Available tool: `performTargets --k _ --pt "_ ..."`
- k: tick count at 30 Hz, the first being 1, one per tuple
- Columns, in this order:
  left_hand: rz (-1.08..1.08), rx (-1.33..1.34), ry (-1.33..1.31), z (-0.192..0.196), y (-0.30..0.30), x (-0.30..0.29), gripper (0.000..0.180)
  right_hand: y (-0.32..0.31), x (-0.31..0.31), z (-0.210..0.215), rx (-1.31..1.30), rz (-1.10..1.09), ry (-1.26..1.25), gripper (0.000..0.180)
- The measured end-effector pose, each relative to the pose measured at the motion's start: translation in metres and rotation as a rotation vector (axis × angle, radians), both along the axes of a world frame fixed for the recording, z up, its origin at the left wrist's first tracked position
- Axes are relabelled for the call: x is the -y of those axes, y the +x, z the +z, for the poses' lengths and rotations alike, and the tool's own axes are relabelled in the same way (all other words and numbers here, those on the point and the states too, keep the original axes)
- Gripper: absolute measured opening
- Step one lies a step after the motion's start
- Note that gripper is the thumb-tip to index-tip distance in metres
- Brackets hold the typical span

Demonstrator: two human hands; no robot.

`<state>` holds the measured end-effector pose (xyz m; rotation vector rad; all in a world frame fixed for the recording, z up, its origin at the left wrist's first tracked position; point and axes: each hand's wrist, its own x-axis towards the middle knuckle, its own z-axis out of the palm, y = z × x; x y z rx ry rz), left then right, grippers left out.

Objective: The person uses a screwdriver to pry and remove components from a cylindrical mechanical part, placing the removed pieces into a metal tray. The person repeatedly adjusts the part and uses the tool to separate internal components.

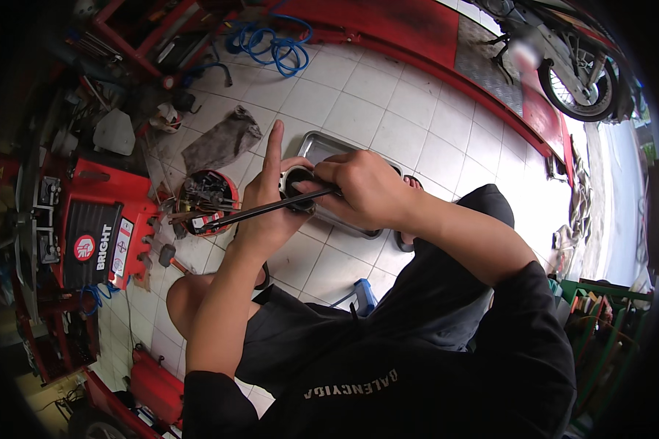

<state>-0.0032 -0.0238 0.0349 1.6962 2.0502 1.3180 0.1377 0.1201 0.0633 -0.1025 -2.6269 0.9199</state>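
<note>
My left hand is closed round a short, round metal part with a dark hollow middle, its index finger stretched out away from me. Gripped in my right hand is a long, thin dark rod, perhaps a screwdriver or pry bar. The rod slants left across the near side of the round part and over my left hand. My right fingers lie close against the part and cover some of it. Beneath both hands, a shallow metal tray rests on the tiles, largely hidden by them.
Left of my hands stands a red tub of tools and parts, with a grey rag beyond it and a hammer nearer. A red machine is farther left. Blue hose, a red platform and a motorcycle lie ahead.
</note>
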Motion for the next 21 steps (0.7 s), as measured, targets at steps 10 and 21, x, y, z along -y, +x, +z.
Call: performTargets --k 10,21 --pt "-0.044 -0.162 0.088 0.005 -0.008 -0.013 0.107 0.006 -0.003 0.007 -0.186 -0.027 -0.073 0.032" --pt "0.043 -0.28 -0.005 -0.01 -0.046 0.007 0.11 0.024 -0.009 0.024 -0.151 -0.297 -0.18 0.03"
